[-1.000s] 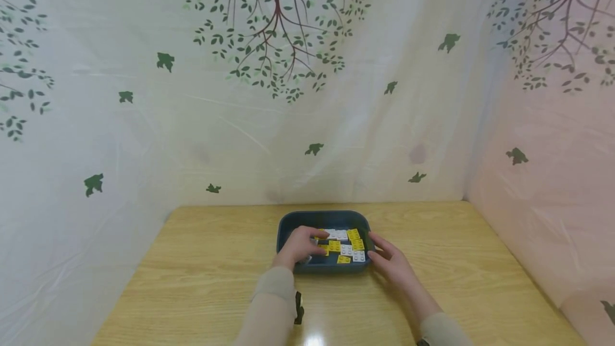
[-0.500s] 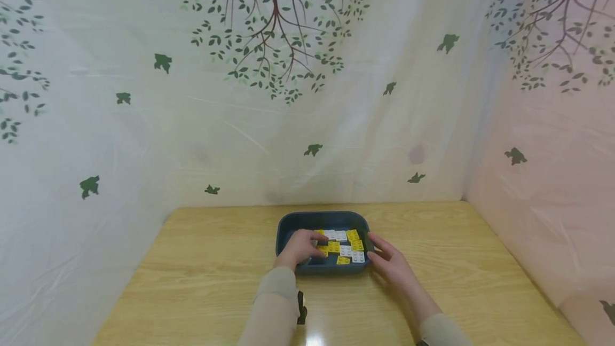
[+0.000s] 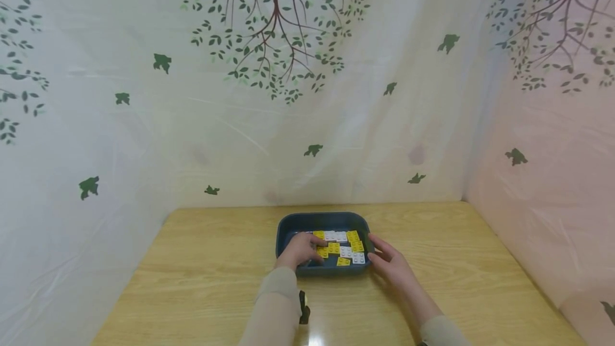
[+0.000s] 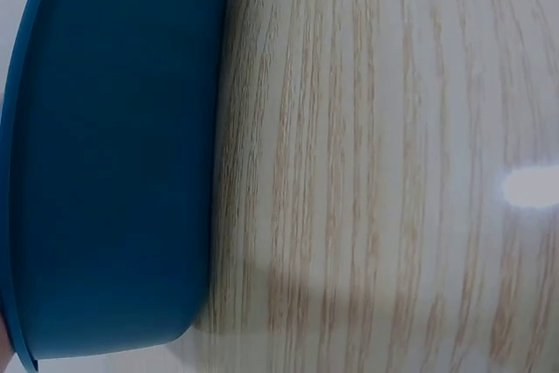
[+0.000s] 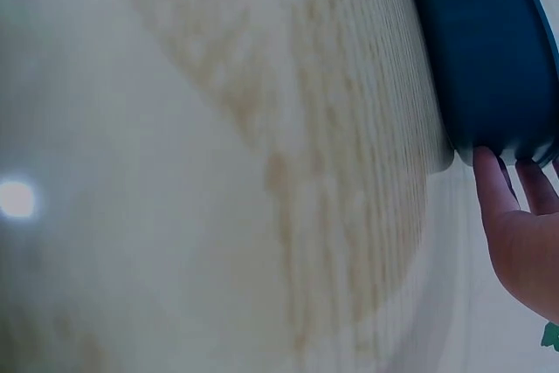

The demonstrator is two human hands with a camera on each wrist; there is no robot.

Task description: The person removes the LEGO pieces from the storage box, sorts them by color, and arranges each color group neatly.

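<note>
A dark blue tray (image 3: 323, 271) stands on the table with several yellow and white studded toy bricks lying in it. My left hand (image 3: 299, 250) reaches over the tray's near left part. Its forefinger and thumb are spread apart beside a yellow brick (image 3: 322, 252), and the other fingers and whatever lies beneath the palm are hidden. At the tray's right end, my right hand (image 3: 391, 263) touches the outside wall with its fingertips, also seen on the tray (image 5: 493, 58) in the right wrist view. The left wrist view shows mostly the tray's side wall (image 4: 113, 163).
Wood-grain tabletop (image 3: 202, 276) surrounds the tray. Behind it hangs a pale sheet (image 3: 288, 138) printed with branches and green leaves, and a pinkish side sheet (image 3: 543, 202) borders the right. A white brick (image 3: 358, 258) lies near the tray's right end.
My left hand has shifted slightly toward me in the tray, and more of the yellow bricks beside its fingers shows. The right hand keeps its place at the tray's end.
</note>
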